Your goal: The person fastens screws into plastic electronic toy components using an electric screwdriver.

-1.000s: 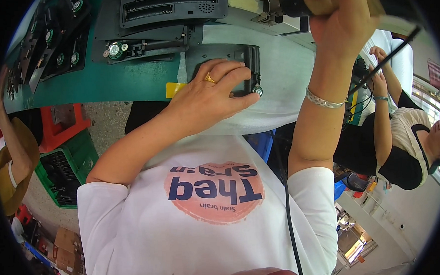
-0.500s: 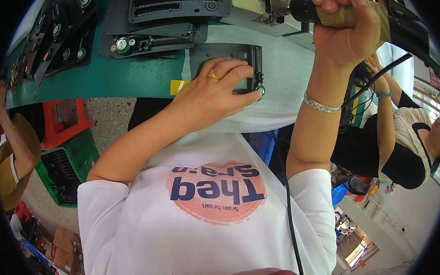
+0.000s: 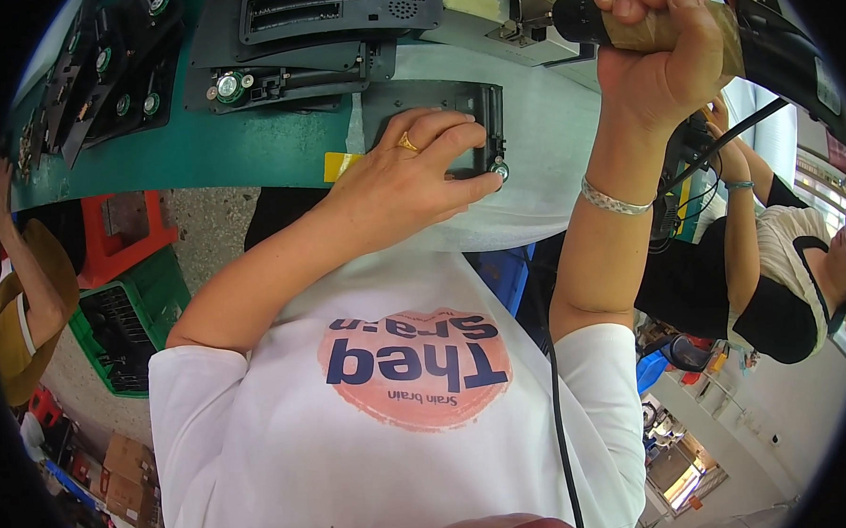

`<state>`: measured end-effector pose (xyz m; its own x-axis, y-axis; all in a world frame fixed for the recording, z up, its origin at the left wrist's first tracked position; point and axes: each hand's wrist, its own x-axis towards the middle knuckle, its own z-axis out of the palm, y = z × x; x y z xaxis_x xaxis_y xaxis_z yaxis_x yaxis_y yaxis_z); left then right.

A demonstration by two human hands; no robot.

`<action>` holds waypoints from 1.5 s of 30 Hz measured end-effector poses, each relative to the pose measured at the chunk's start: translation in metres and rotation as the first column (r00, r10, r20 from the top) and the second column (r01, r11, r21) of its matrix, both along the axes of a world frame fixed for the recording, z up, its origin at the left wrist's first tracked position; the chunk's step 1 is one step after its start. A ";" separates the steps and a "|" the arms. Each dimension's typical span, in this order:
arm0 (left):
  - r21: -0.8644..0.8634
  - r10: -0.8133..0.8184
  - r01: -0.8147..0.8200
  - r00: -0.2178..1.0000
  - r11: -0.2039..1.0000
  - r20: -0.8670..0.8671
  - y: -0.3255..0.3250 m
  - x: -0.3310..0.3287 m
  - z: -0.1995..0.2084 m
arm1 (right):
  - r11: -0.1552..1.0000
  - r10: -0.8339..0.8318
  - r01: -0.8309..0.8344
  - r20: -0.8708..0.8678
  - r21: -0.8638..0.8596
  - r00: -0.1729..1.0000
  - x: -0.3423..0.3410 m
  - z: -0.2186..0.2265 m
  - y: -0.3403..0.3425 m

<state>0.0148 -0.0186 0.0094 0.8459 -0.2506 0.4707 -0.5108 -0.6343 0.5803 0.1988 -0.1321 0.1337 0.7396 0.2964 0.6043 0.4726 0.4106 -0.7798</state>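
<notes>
My left hand (image 3: 424, 174) rests over a black plastic panel (image 3: 392, 100) at the table's front edge, fingers curled on it. Its thumb presses beside a small round metal part (image 3: 500, 173) at the panel's right corner. Up at the right, my right hand (image 3: 664, 51) is wrapped around an electric screwdriver (image 3: 578, 21) with brown tape on its grip. The screwdriver lies nearly sideways, its thin tip at the metal mechanism of a pale box-shaped device (image 3: 528, 19). My left palm hides part of the panel.
Stacked black panels (image 3: 337, 18) stand behind my left hand, with more panels (image 3: 117, 70) at the far left. A yellow label (image 3: 340, 166) sits on the green table edge. A black cable (image 3: 720, 147) hangs by my right arm. Co-workers (image 3: 772, 249) are on both sides.
The whole view has shifted slightly. Both hands, the panel and the screwdriver keep the same places relative to each other.
</notes>
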 end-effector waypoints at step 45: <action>0.029 0.024 -0.025 1.000 0.999 0.012 0.001 0.000 0.001 | 0.991 0.135 -0.133 -0.127 0.019 0.983 -0.101 -0.054 -0.083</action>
<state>0.0146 -0.0181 0.0105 0.8466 -0.2436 0.4732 -0.5014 -0.6629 0.5560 0.0982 -0.2153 0.0800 0.7647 0.3923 0.5113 0.3098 0.4719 -0.8254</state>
